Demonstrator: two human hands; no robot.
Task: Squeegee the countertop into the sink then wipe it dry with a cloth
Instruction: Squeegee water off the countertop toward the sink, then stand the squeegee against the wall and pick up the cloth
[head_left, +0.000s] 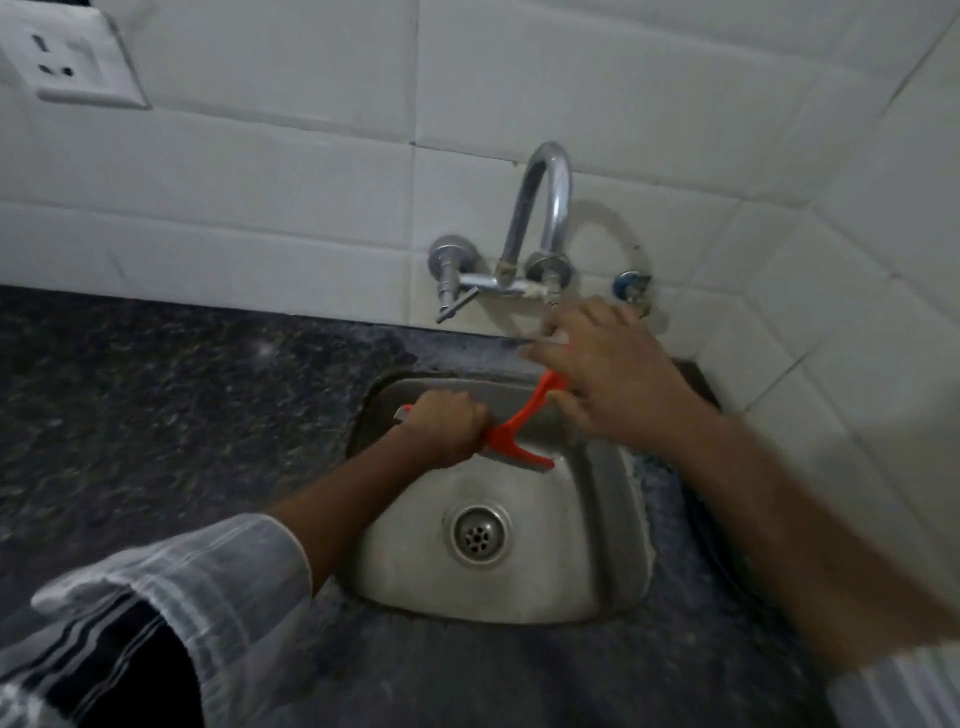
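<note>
White wall tiles (649, 104) fill the upper half of the view, with a switch-and-socket plate (72, 67) at about 10 o'clock. Below them runs the dark speckled worktop (156, 405), and set into it at about 5 o'clock from the picture's centre is a small steel sink (597, 545) holding nothing loose, only its round drain (477, 536) (the basin wall looks streaked, though the blur makes it hard to say with what). A chrome tap (540, 208) arches from the wall at 12 o'clock of the basin. The orange squeegee (519, 423) hangs over the far half of the sink; its handle runs from about 7 o'clock up to 1 o'clock, and its blade crosses that, stretching from roughly 10 o'clock to 4 o'clock, the free end pointing down into the bowl. The left hand (447, 428), in a pale striped sleeve (197, 587), has its fingers curled tightly around the blade's 10 o'clock end. The right hand (613, 374) sits at the handle's upper end near the back rim, thumb and fingers pinching it while the remaining fingers fan loosely toward the wall.
</note>
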